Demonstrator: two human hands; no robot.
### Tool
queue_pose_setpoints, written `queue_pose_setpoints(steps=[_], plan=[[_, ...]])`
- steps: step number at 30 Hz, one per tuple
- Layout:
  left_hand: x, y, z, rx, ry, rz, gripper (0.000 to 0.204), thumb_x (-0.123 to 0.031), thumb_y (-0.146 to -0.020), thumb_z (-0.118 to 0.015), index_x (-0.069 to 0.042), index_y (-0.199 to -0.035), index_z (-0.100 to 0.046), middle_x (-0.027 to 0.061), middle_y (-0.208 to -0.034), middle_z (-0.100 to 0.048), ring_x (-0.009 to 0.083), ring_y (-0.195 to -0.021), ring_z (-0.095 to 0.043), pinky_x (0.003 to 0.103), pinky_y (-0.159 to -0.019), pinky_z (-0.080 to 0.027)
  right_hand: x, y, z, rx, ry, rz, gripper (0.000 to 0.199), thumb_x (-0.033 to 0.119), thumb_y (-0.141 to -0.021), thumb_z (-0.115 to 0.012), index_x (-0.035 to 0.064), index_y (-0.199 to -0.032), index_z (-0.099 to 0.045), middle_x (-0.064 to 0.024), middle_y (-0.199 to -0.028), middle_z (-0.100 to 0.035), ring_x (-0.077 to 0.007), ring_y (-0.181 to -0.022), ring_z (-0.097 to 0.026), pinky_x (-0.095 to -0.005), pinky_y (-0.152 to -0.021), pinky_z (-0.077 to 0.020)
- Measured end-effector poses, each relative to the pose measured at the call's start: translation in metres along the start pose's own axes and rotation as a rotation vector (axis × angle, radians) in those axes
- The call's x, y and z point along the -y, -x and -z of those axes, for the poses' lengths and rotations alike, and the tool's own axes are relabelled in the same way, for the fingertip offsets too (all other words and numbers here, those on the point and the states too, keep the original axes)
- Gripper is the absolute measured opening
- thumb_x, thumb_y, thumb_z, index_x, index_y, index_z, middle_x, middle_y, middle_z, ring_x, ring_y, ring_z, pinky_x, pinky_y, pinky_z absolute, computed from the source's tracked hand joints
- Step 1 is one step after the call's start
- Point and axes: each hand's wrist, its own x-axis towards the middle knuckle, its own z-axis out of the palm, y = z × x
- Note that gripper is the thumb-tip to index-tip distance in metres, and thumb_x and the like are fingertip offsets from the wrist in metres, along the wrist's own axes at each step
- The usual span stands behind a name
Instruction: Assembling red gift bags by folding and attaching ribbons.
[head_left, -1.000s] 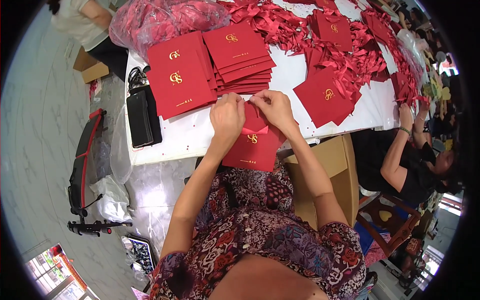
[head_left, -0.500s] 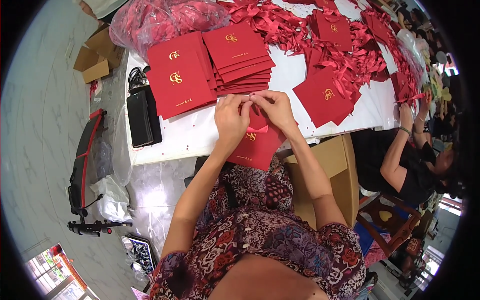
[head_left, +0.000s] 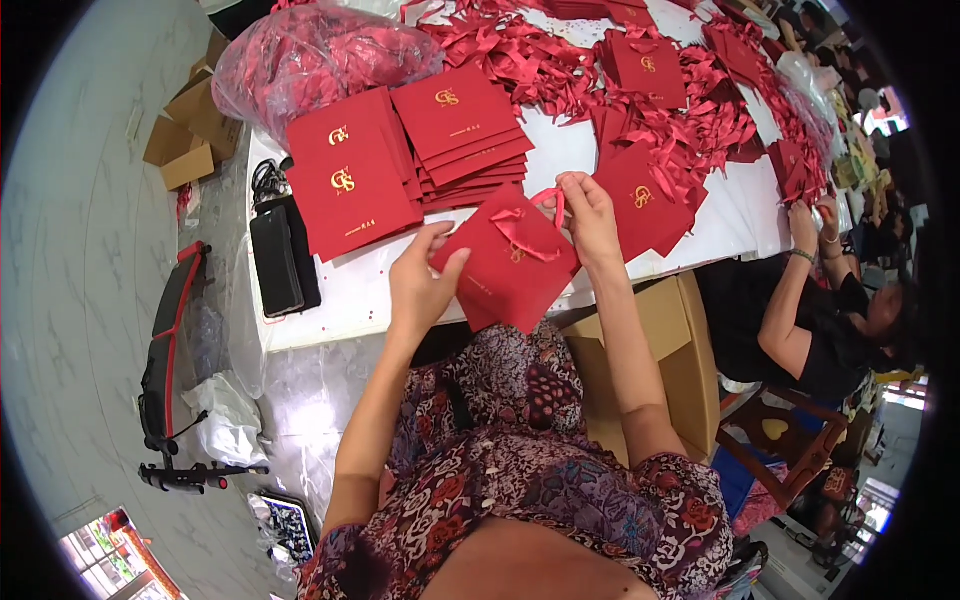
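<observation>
red paper bag (head_left: 510, 268) w/ gold mark, held flat just over the near edge of the white table (head_left: 330, 300), tilted so one corner points down toward the person's lap. left hand (head_left: 422, 285) grips the bag's left edge, thumb on top, fingers closed round it. right hand (head_left: 590, 215) is at the bag's top right corner, fingertips pinched together on a red ribbon handle (head_left: 545, 200) that loops up from the bag.

on the table beyond the bag: a fanned stack of flat red bags (head_left: 405, 150), same gold mark. right of the bag another flat one (head_left: 645, 205), partly under a big heap of loose red ribbons (head_left: 640, 90) that runs across the far side. far left corner of the table, a clear plastic sack (head_left: 310, 60) stuffed w/ red stuff. left of the bag, near the table's left edge, a black flat box (head_left: 280, 258).

right of the table a cardboard box (head_left: 665, 370) stands on the floor. past it another person in black (head_left: 820, 320) sits w/ hands on the table's right end.
</observation>
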Motion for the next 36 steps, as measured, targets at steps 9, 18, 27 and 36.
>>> queue_pose_setpoints(steps=[9, 18, 27, 36], plan=[[-0.021, 0.032, -0.030, -0.072, 0.715, 0.170, 0.037, -0.011, -0.092, -0.073, 0.003, -0.123, -0.059, 0.0087, -0.110, -0.069, 0.0152, -0.101, -0.065, 0.032, -0.087, -0.053, -0.009, -0.001, -0.015, 0.045, -0.180, -0.044, 0.018, 0.025, -0.102, -0.061, 0.0077, -0.106, -0.065, -0.0012, -0.081, -0.066, -0.0075, -0.072, -0.064, -0.0203, -0.062, -0.0512], [-0.031, 0.052, -0.020, -0.088, 0.623, 0.005, 0.028, -0.008, -0.096, -0.067, 0.003, -0.121, -0.061, 0.0101, -0.112, -0.068, 0.0153, -0.100, -0.064, 0.031, -0.086, -0.052, 0.007, -0.040, 0.001, -0.005, 0.132, 0.187, 0.022, 0.023, -0.101, -0.061, 0.0018, -0.104, -0.067, -0.0012, -0.087, -0.066, -0.0075, -0.073, -0.062, -0.0237, -0.065, -0.0541], [0.000, 0.046, -0.031, 0.023, -0.458, -0.505, 0.078, 0.001, -0.066, -0.072, -0.009, -0.140, -0.051, 0.0136, -0.131, -0.053, 0.0344, -0.122, -0.051, 0.045, -0.102, -0.040, 0.003, -0.121, 0.010, -0.163, 0.637, 0.354, 0.017, 0.020, -0.090, -0.071, 0.0065, -0.100, -0.070, -0.0077, -0.087, -0.071, -0.0173, -0.080, -0.071, -0.0319, -0.064, -0.0554], [0.001, 0.047, -0.047, 0.172, -0.382, -0.441, 0.089, -0.039, -0.071, -0.083, -0.008, -0.145, -0.045, 0.0175, -0.140, -0.044, 0.0363, -0.130, -0.043, 0.049, -0.105, -0.035, -0.015, -0.175, -0.011, -0.101, 1.287, 0.536, 0.022, 0.026, -0.085, -0.071, 0.0052, -0.090, -0.070, -0.0170, -0.095, -0.069, -0.0378, -0.089, -0.068, -0.0489, -0.078, -0.0521]])
